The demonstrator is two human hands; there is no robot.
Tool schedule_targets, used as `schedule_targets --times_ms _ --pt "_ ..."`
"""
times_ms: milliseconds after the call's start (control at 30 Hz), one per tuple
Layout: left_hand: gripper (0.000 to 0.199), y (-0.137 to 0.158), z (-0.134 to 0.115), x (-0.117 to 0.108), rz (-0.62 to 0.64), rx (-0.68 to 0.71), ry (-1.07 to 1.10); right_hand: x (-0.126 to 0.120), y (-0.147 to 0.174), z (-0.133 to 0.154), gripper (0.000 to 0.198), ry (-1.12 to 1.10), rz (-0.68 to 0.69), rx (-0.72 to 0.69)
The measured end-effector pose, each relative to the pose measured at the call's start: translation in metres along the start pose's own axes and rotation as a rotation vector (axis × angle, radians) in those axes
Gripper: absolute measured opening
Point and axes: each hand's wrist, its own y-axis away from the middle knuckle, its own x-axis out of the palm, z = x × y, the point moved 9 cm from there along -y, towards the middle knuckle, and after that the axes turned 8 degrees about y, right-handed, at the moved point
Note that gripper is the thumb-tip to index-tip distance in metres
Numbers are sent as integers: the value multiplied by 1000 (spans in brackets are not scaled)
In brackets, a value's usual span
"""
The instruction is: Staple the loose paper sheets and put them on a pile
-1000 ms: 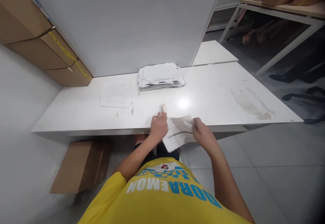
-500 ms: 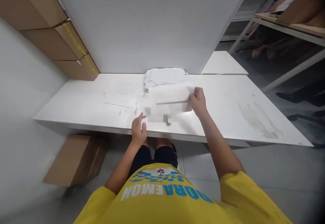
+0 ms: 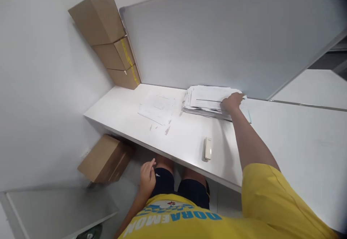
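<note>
My right hand (image 3: 232, 101) is at the right end of a stack of printed paper (image 3: 200, 112), its fingers closed over the edge of the top sheet (image 3: 207, 96). The fingertips are partly hidden. The pile is uneven, with sheets sticking out at its edges. My left hand (image 3: 148, 176) hangs over my lap, below the table's front edge, loosely open and holding nothing. A small cream-coloured stapler (image 3: 208, 148) lies on the table nearer to me than the stack. Left of the stack, a single pale sheet (image 3: 157, 109) lies flat.
A white table (image 3: 187, 138) runs along a large grey-white board (image 3: 217, 40). Cardboard boxes (image 3: 108, 22) are piled at the table's far left corner. Another carton (image 3: 103, 157) is on the lower left, below the table. Dark scuff marks show near the flat sheet.
My right hand has carried the lifted sheet back onto the stack by the board. My left hand has dropped from the table edge to my lap. The view has turned left.
</note>
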Motion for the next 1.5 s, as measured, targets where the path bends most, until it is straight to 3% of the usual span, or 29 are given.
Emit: schedule_targets --times_ms 100,200,300,400,467,567,700,767,867,967,1100,1167,1267,1400,1500 --pt "41 3 -4 2 40 14 35 -1 8 -14 57 67 11 193" --pt "39 -10 -11 7 74 80 35 -8 15 -10 53 114 22 112" --pt "35 -28 -17 8 30 159 50 4 26 -2 62 167 263 -61" --pt "32 -50 -18 4 -75 192 111 11 38 -1 77 193 420 -81" --pt "30 -68 -18 4 -102 228 145 8 39 0 80 194 389 -29" --pt "32 -102 -14 16 -40 268 151 1 32 4 78 211 297 19" --pt "33 -144 22 50 84 30 9 6 18 7 67 226 288 34" --pt "32 -150 38 71 190 -88 -132 10 13 7 59 219 302 23" --pt "34 -147 45 92 330 -115 -285 4 13 14 51 200 218 4" --pt "40 -148 43 99 377 -110 -360 -17 31 34 53 118 43 -91" --pt "60 -172 49 106 369 -145 -399 -38 96 51 54 22 -34 -360" --pt "60 -186 55 119 410 -151 -368 -46 141 37 53 6 -33 -456" --pt "54 -194 64 141 499 -173 -304 -55 206 -15 55 37 38 -473" --pt "38 -193 62 141 440 -133 -258 -67 262 -106 61 18 214 -245" --pt "32 -190 55 132 407 -97 -279 -77 286 -128 55 -1 215 -215"
